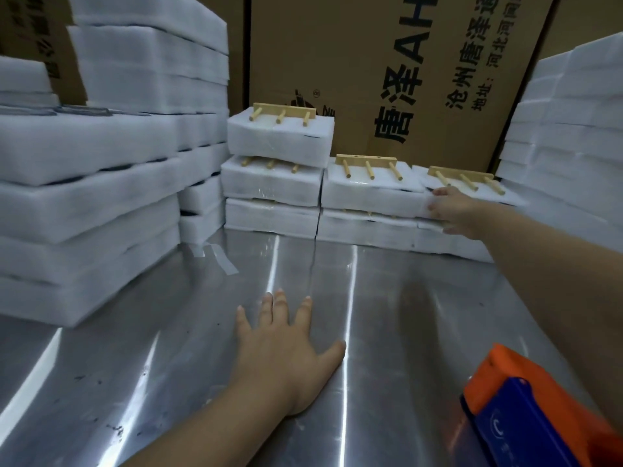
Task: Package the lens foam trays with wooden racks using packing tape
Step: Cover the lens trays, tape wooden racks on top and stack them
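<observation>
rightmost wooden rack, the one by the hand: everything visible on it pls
The rightmost wooden rack is pale, bare-looking wood: one flat bar with three round pegs sticking out of it. It lies on top of a white foam tray, with its bar toward the cardboard box and its pegs pointing toward the camera and slightly right. It looks intact. The right hand touches the tray's front edge, one fingertip near the closest peg; contact with the rack is unclear.
</observation>
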